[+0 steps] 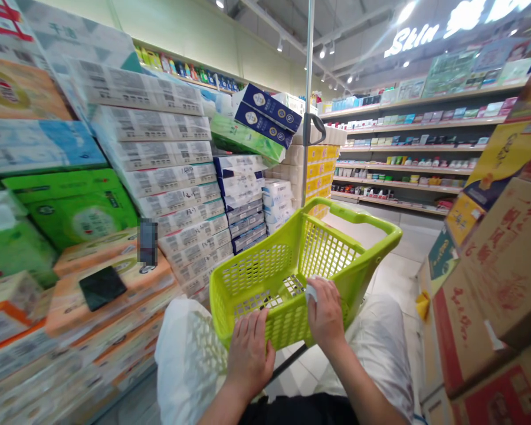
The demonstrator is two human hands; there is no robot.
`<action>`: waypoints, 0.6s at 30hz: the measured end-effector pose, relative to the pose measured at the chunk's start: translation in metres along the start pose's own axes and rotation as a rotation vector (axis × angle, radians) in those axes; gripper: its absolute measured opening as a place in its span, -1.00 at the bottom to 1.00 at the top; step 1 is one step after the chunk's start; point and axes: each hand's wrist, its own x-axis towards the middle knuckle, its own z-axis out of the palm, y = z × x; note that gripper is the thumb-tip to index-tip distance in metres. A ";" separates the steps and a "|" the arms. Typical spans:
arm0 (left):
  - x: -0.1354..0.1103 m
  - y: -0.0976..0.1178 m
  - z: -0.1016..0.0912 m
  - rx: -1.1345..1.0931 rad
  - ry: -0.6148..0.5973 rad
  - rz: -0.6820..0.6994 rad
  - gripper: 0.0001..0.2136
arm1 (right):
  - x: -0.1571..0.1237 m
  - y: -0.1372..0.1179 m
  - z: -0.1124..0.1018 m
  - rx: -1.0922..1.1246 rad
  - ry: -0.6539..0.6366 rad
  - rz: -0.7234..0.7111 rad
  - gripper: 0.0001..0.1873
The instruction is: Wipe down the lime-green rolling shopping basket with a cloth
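A lime-green plastic shopping basket (265, 268) with perforated walls stands between my knees, tilted in view. My left hand (250, 351) grips its near rim, fingers hooked over the edge and thumb on the outer side. Farther right along the same rim is my right hand (325, 313). Its fingers press a small white wipe (311, 292) against the basket's edge; most of the wipe is hidden under them. Through the holes of the basket floor pale tiles show, and I see nothing lying in it.
Stacked tissue packs (168, 171) rise on the left. A dark phone-like slab (101, 288) lies on orange packs, near a blurred-out object (147, 242). Cardboard cartons (491, 283) line the right side. Behind are a metal pole (308, 65) and cosmetics shelves (425, 153).
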 end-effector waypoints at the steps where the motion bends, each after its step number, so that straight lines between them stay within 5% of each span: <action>1: 0.001 0.001 -0.001 -0.005 0.002 -0.007 -0.47 | 0.002 0.006 -0.001 -0.019 0.033 0.029 -0.63; 5: 0.001 0.002 0.000 -0.012 -0.014 -0.017 -0.48 | -0.002 -0.004 0.003 -0.010 0.039 0.059 -0.64; 12: -0.003 -0.006 0.006 0.020 0.054 0.043 -0.51 | -0.022 -0.063 0.021 0.161 -0.176 -0.143 -0.57; 18: -0.004 -0.004 0.004 -0.001 -0.036 0.004 -0.44 | -0.006 -0.014 0.007 0.050 -0.054 -0.040 -0.60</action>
